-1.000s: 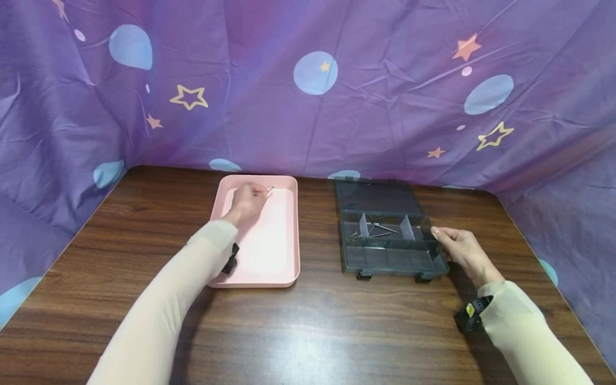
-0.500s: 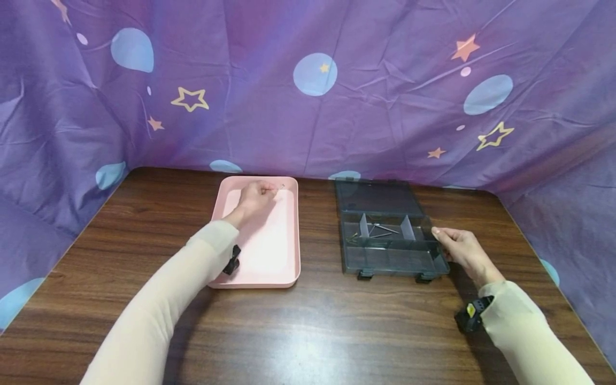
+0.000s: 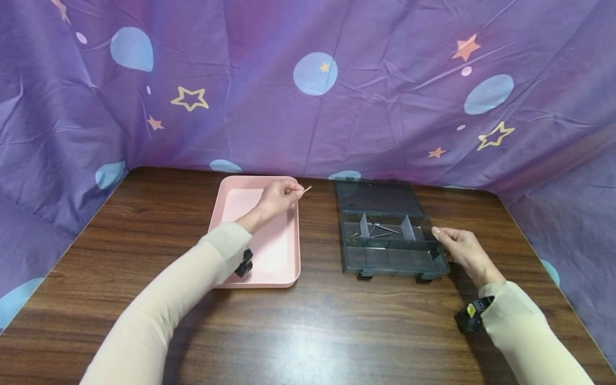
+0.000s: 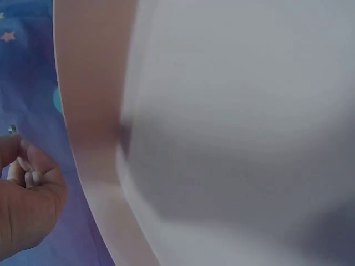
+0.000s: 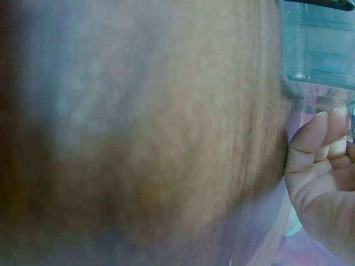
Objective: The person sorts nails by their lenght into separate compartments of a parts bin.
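My left hand [image 3: 279, 197] pinches a small nail [image 3: 306, 189] above the far right corner of the pink tray [image 3: 284, 267]; its tip points right, toward the box. The left wrist view shows the curled fingers [image 4: 28, 194] beside the tray's pale rim [image 4: 89, 111]. The dark translucent organizer box [image 3: 392, 256] lies open to the right, lid laid back, with a few nails in its left compartments. My right hand [image 3: 459, 248] grips the box's right edge; the right wrist view shows the fingers [image 5: 321, 166] against the box corner [image 5: 319, 50].
Everything lies on a brown wooden table [image 3: 308, 331]. A purple cloth with stars and blue spots [image 3: 317, 96] hangs close behind and at both sides. A bare strip of table separates tray and box.
My left hand has lifted off the far part of the tray and moved right with the nail, now over the tray's right rim. The right hand and the box have stayed still.
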Motion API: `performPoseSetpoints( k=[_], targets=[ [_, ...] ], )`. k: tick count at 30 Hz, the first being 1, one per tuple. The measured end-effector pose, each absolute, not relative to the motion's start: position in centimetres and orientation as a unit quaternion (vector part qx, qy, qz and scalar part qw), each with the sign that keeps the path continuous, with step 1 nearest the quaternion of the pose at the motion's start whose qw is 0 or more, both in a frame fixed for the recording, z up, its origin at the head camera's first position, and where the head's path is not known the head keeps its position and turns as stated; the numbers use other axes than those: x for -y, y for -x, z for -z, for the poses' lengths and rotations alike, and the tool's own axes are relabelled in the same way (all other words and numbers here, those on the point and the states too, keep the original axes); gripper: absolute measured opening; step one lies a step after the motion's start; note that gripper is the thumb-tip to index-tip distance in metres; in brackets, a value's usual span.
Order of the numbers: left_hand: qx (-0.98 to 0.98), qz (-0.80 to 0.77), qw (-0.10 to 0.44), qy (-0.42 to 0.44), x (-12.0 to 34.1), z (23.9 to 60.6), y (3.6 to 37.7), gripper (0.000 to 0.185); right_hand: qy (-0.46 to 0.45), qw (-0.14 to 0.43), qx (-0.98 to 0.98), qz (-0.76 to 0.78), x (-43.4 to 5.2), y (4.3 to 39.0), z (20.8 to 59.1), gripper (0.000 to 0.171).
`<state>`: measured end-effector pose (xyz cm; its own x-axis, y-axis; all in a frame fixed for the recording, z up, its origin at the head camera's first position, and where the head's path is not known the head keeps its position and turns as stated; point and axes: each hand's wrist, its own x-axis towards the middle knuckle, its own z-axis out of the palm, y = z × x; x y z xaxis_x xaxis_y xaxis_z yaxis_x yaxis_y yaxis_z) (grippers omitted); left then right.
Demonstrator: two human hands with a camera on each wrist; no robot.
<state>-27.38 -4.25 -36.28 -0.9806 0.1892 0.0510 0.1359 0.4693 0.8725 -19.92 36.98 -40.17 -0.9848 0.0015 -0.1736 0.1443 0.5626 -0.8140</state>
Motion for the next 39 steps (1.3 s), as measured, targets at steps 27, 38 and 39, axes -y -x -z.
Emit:
performPoseSetpoints(
  k=[27, 38, 39],
  targets=[
    [-0.873, -0.445, 0.054, -0.194, -1.4, 36.1, 25.9, 0.015, -0.049, 0.067, -0.872, 0.482, -37.0, 20.1, 40.3, 0.061],
    [-0.877, -0.421, 0.082, -0.215, -3.1, 36.5, 25.4, 0.015, -0.048, 0.070, -0.878, 0.472, -36.9, 19.9, 40.1, 0.064],
    [-0.877, -0.420, 0.085, -0.216, -3.2, 36.5, 25.4, 0.014, -0.048, 0.071, -0.878, 0.471, -36.9, 19.9, 40.1, 0.064]
  ],
)
